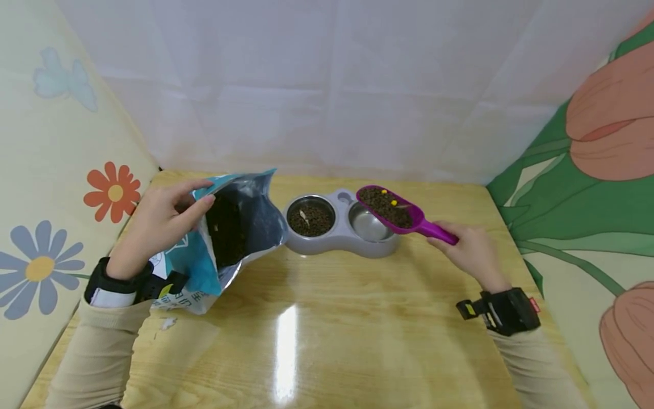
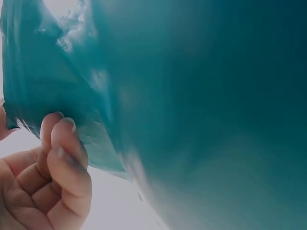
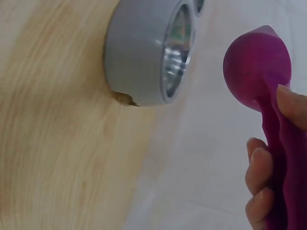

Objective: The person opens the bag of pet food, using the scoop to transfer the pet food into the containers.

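Note:
My left hand (image 1: pixel 162 218) pinches the top edge of a blue foil-lined bag (image 1: pixel 194 267), which leans with its mouth toward the bowls and dark kibble inside. In the left wrist view, curled fingers (image 2: pixel 69 158) lie against the teal bag side. My right hand (image 1: pixel 470 250) grips the handle of a purple scoop (image 1: pixel 418 220) heaped with brown kibble and a couple of yellow bits. The scoop is held level above the right metal bowl (image 1: pixel 369 226), partly covering it; its bare metal bottom shows. Brown kibble with a pale piece fills the left bowl (image 1: pixel 310 217).
Both bowls sit in one grey double-bowl holder (image 1: pixel 342 241) on a wooden table (image 1: pixel 357 329). White cloth (image 1: pixel 317 85) hangs behind the table. Flower-printed panels (image 1: pixel 577 227) stand at either side. A small torn white mark (image 1: pixel 167 324) shows near the bag.

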A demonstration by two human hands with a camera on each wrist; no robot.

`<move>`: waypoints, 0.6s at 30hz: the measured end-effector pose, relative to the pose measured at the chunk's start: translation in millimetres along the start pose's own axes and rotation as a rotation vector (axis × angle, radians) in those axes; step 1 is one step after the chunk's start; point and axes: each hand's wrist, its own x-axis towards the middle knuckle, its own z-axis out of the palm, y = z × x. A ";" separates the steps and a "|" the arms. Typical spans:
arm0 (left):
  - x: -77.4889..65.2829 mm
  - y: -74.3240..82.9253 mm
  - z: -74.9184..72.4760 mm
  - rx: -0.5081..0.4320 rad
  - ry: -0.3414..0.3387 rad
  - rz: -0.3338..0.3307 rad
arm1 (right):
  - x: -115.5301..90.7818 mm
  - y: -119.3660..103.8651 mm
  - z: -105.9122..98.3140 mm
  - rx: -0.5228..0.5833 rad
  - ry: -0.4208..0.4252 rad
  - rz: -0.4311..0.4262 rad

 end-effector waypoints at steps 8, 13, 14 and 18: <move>-1.5 -0.9 0.3 -0.013 0.008 -0.005 | 6.1 8.8 14.4 -0.063 -0.150 0.037; -1.6 -1.7 0.4 -0.009 0.017 0.002 | 17.4 9.6 13.8 -0.111 -0.248 0.011; -1.5 -1.8 0.5 -0.007 0.018 0.003 | 20.2 9.1 13.1 -0.121 -0.263 -0.001; -0.8 -2.5 0.8 -0.004 0.022 0.010 | 32.5 5.5 8.9 -0.174 -0.315 -0.042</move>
